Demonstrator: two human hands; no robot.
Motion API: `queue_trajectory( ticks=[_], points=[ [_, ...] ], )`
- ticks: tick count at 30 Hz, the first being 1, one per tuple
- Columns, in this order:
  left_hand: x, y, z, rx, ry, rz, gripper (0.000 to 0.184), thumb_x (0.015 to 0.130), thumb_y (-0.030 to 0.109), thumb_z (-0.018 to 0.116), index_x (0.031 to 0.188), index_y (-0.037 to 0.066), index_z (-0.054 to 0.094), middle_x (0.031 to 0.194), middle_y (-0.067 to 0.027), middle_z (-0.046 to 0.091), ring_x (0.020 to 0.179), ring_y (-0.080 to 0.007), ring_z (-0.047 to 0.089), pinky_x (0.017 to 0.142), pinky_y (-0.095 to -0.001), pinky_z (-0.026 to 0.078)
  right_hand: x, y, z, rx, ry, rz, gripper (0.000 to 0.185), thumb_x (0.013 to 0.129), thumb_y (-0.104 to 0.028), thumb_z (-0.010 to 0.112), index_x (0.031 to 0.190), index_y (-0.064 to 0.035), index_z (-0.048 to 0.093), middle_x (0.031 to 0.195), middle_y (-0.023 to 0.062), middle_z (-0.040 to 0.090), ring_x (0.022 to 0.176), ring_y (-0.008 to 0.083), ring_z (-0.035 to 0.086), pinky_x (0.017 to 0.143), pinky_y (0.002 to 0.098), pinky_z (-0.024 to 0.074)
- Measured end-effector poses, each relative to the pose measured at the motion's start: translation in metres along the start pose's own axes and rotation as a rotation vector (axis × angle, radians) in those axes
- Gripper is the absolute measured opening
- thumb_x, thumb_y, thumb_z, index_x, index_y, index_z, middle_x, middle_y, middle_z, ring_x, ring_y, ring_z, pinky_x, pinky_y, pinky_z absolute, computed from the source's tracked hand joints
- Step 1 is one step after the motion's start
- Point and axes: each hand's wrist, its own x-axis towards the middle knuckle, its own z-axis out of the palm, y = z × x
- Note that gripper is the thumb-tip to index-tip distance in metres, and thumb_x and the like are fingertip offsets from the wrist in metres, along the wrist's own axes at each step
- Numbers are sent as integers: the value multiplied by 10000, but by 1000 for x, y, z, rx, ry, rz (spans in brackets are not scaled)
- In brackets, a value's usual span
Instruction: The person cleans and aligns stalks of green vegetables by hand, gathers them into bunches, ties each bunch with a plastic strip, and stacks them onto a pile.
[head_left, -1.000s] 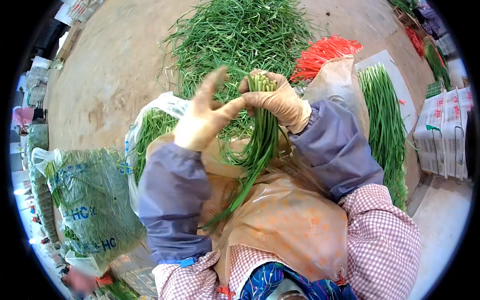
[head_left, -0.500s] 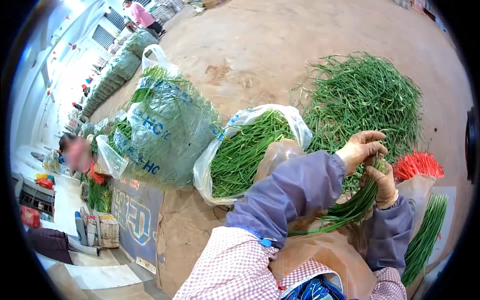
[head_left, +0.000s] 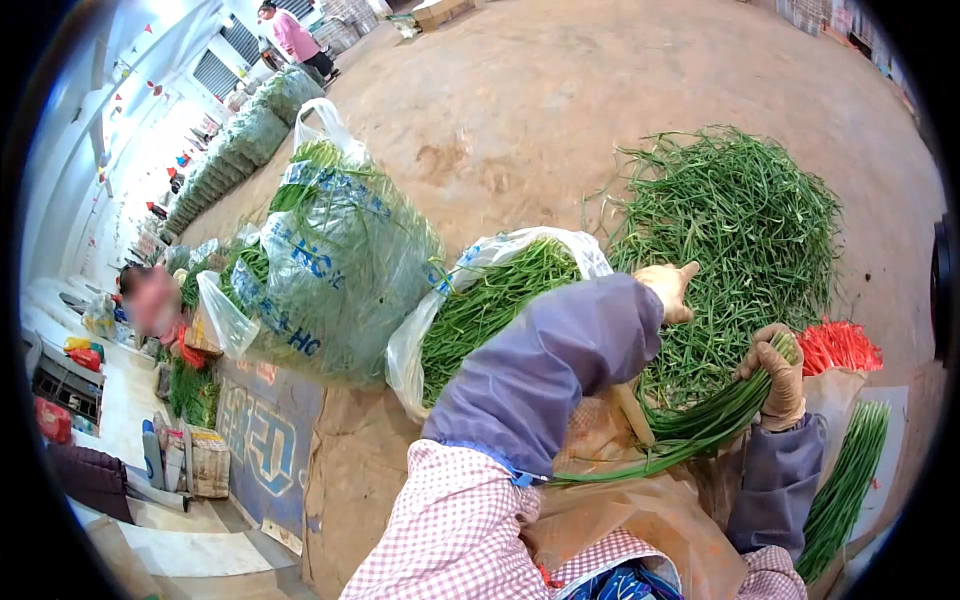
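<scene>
My right hand (head_left: 780, 377), in a tan glove, is wrapped round a bundle of long green stalks (head_left: 715, 415). The pale cut ends stick up above the fist, and the green lengths curve down to the left over my apron. My left hand (head_left: 669, 290), also gloved, is apart from the bundle, beside the big loose heap of green stalks (head_left: 735, 230); its fingers are spread, with nothing seen in them. Just beyond my right hand lie red ties (head_left: 838, 347).
An open plastic bag of stalks (head_left: 405, 365) stands left of the heap, a tall filled bag (head_left: 340, 265) beyond it. Neat stalks (head_left: 850, 480) lie at the right. A person in pink (head_left: 292, 38) stands far off; another person (head_left: 152, 300) is at the left.
The view has swung left. My left hand has come away from the bundle, out to the left, and its fingers have spread. My right hand still grips the stalks.
</scene>
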Motion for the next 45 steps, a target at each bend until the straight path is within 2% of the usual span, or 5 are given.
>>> queue_trajectory(
  ticks=[11,17,25,35,45],
  points=[
    [-52,92,54,-1186,-620,312,901,711,159,772,1467,45,296,1235,-116,577,1131,-170,534,970,-331,449,2,-26,-22,373,154,-306,197,932,-187,632,1075,-95,532,705,-39,401,620,98,434,602,263,443],
    [-56,72,50,-741,-700,185,610,708,140,710,1287,65,535,1000,-65,672,902,-151,607,799,-318,498,-9,-82,-99,465,1,-558,143,987,-152,549,1064,-41,502,732,-31,279,631,102,309,620,265,345],
    [-43,22,6,118,-417,-40,506,744,150,627,1246,207,618,1054,-128,690,1011,-310,643,861,-407,505,-22,-120,-154,376,229,-696,154,987,-157,536,872,-90,457,771,-12,336,723,136,371,732,308,384],
    [-46,93,-18,-643,68,542,1082,725,181,780,1540,82,75,1558,-218,210,1417,-352,270,1174,-376,259,6,-50,7,-106,356,-483,170,930,-115,627,1081,-47,587,747,21,579,694,121,559,694,261,480],
    [-44,120,101,-290,600,313,1091,691,187,763,1522,32,74,1415,-217,419,1309,-374,417,1121,-459,285,5,-23,39,2,319,-438,189,906,-92,648,1074,-35,582,800,19,588,757,114,551,775,258,460]
  ],
)
